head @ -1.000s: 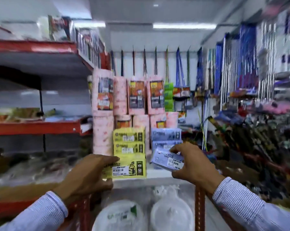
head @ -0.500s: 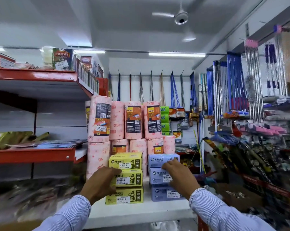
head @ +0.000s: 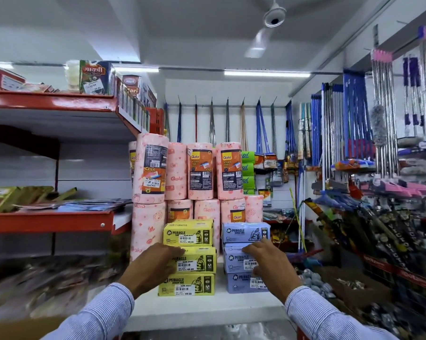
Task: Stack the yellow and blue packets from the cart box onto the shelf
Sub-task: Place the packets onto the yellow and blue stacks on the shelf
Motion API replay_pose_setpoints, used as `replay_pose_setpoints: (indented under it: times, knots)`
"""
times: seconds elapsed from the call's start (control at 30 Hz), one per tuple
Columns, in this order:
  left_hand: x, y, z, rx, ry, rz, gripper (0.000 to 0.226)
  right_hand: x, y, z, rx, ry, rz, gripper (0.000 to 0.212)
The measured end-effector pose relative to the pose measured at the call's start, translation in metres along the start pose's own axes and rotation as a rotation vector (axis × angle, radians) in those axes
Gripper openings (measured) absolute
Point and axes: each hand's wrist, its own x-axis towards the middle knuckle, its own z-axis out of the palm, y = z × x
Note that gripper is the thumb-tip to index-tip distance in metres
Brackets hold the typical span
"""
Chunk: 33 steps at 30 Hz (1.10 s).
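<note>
Much of the lower frame is smeared: the goods at lower left and the racks at lower right blur too much for us to name, and our palms face away, so we cannot tell how firmly either hand presses. Our left hand (head: 151,265) lies spread against the left end of the middle yellow Miracle garbage-bag packet (head: 196,260), fingers loosely splayed, gripping nothing. Our right hand (head: 270,260) rests likewise, fingers apart, on the middle blue packet (head: 239,260), hiding its right end and part of the price label on the bottom blue packet (head: 244,282).

The two stacks stand three high, side by side with a narrow gap between them, near the middle of the white shelf (head: 207,307) — yellow on the left, blue on the right. The bottom yellow packet (head: 186,285) sits set back from the shelf's front edge, leaving a bare strip in front. The top yellow packet (head: 188,232) and top blue packet (head: 245,232) have open air above them. Just behind, pink Gala kitchen towel rolls (head: 200,171) rise in two tiers.

Red shelves (head: 50,220) run along the left, hanging brooms (head: 261,128) line the back wall, mop handles (head: 356,114) crowd the right, and a ceiling fan (head: 273,18) hangs overhead.
</note>
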Motion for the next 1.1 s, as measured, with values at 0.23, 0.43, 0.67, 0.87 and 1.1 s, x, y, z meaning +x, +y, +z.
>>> replay_pose_setpoints:
  times: [0.23,0.43,0.67,0.87,1.1]
  knots:
    - [0.002,-0.002,-0.001,-0.008,-0.011,-0.029,0.043,-0.001,0.000,0.001,0.051,0.029,0.025,0.045]
    - [-0.001,-0.002,0.000,-0.012,-0.014,-0.056,0.039,-0.003,-0.003,0.002,0.043,0.018,0.041,0.033]
    - [-0.006,0.006,0.004,-0.045,-0.005,-0.089,0.046,-0.003,-0.005,0.001,0.045,-0.007,0.051,0.034]
    - [-0.011,0.008,0.009,-0.001,0.034,-0.054,0.043,-0.006,-0.007,0.000,0.053,-0.033,0.048,0.034]
    - [-0.029,0.020,0.026,0.166,0.082,-0.006,0.077,-0.017,-0.009,0.009,-0.018,-0.045,0.051,0.056]
